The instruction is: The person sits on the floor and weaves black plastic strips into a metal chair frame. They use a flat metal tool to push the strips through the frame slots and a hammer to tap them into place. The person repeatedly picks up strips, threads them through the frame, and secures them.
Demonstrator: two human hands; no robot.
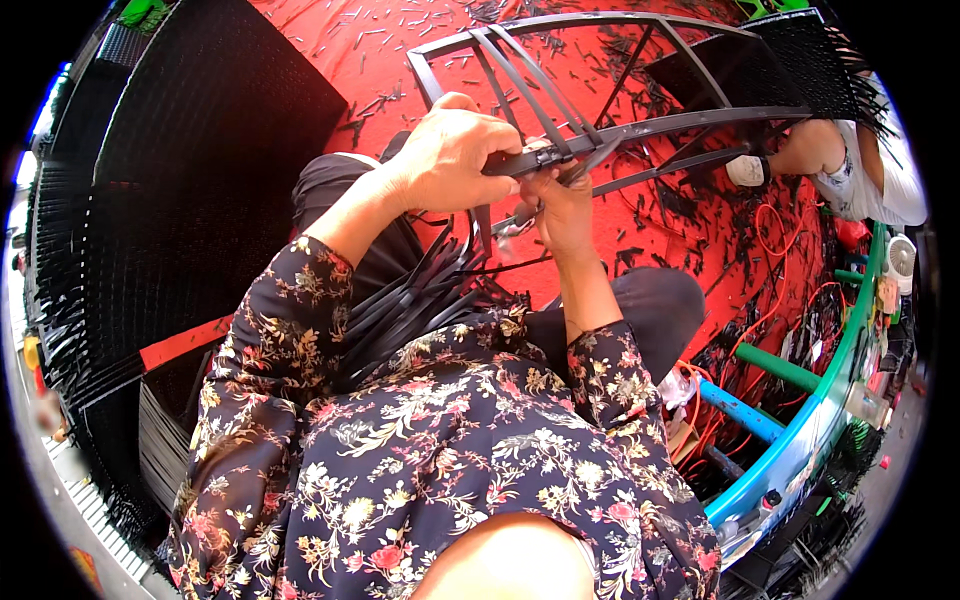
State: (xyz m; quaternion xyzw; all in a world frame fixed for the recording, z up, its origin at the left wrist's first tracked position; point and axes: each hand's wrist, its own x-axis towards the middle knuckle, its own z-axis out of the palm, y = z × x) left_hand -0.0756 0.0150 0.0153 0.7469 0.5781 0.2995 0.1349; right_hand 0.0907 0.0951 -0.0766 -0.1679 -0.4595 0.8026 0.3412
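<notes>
A dark metal frame (665, 130) with curved bars reaches away from me above my lap. Flat black strips (520, 75) run across it, several of them looped round its near bar. My left hand (455, 150) is closed at the near end of that bar, thumb and fingers pinching a black strip against it. Just under the bar, my right hand (567, 205) is closed on a strip where it wraps round. The exact grip of its fingertips is partly hidden by the bar. A bundle of loose black strips (415, 300) lies across my lap.
Large black woven panels (210, 130) stand at the left. Cut scraps litter the red floor covering (350, 40). A person in white (860, 170) sits at the far right by another black woven piece. A blue and green ladder (800, 440), orange cords and a white fan (900, 262) are at the right.
</notes>
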